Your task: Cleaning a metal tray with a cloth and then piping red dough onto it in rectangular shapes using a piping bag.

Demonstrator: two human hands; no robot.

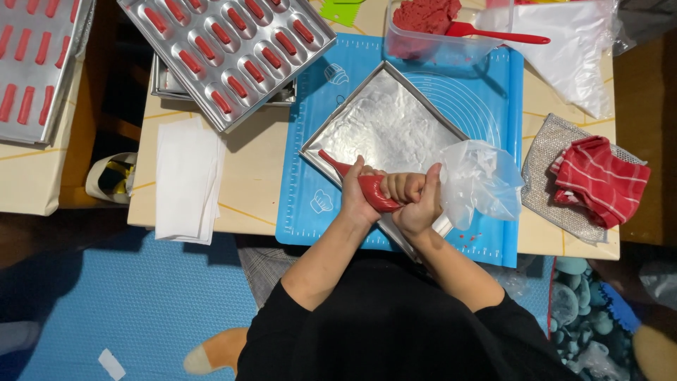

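I see the piping bag [363, 185], full of red paste, lying on a slant over the near edge of the square foil-lined tin [384, 127]. Its long axis runs from about ten o'clock to four o'clock: the narrow tip points up-left at ten o'clock, resting just inside the tin's near-left wall, and the loose clear plastic tail billows out toward three o'clock.

My left hand [357, 194] is wrapped round the red body of the bag, fingers curled tight over it, thumb on top. My right hand [417, 200] is closed in a fist on the twisted neck just behind the paste, knuckles touching the left hand.

The tin sits cornerwise on a blue baking mat [310, 141]. At twelve o'clock from the hands stands a clear tub [437, 42] of red paste with a red spatula [501, 34] in it. At ten o'clock lies a metal mould tray [226, 53] filled with red bars; at nine o'clock, a stack of white paper [185, 180]; at three o'clock, a red striped cloth [599, 180].
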